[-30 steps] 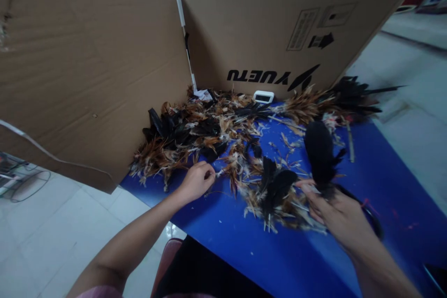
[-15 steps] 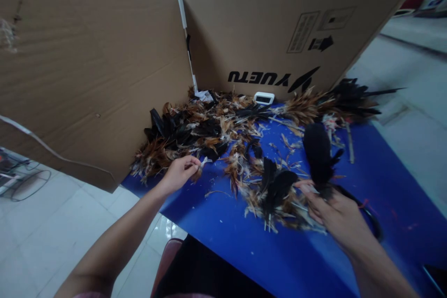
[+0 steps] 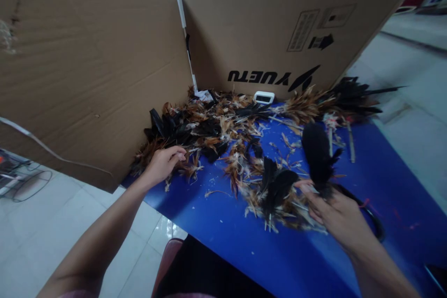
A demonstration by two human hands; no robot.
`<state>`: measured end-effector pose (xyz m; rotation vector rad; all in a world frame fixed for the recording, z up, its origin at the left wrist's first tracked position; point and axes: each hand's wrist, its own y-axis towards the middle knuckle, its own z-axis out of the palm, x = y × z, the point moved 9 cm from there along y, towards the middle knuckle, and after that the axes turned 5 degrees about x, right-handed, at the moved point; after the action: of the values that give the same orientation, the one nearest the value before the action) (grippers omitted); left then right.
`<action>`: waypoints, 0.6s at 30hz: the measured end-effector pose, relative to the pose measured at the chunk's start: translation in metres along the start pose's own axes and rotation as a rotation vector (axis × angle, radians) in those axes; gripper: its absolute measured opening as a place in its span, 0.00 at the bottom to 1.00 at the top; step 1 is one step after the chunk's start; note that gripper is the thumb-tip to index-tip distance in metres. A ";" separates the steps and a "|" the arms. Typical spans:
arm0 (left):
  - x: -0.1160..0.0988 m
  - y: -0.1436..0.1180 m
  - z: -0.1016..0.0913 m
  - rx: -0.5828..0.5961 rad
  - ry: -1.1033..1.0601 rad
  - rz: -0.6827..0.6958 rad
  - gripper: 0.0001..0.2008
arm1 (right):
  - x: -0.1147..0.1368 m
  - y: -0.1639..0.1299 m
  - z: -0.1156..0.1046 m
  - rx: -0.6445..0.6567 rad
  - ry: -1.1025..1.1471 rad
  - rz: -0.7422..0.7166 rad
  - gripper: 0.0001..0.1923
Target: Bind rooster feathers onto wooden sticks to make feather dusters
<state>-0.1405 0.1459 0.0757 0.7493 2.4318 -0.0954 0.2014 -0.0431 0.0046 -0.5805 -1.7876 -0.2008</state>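
The right hand (image 3: pixel 337 216) holds a small bunch of black feathers (image 3: pixel 317 156); the left hand (image 3: pixel 161 164) pinches into the big feather pile (image 3: pixel 209 130); lots look unpicked.

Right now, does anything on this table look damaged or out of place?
Yes. The cardboard screen has a torn top edge, and white tape hangs loose from its left panel. Feathers lie scattered over the blue table, some past its left edge beside the left hand.
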 end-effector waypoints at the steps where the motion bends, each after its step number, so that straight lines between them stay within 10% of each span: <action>1: -0.002 0.001 -0.001 -0.001 -0.009 0.007 0.12 | -0.001 0.000 0.000 -0.006 0.003 0.007 0.27; 18: -0.039 0.003 0.063 0.337 -0.555 0.022 0.11 | -0.011 0.003 0.002 0.055 0.029 -0.044 0.23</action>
<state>-0.0805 0.1148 0.0459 0.7687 1.8931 -0.6313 0.2035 -0.0424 -0.0068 -0.4968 -1.7738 -0.1886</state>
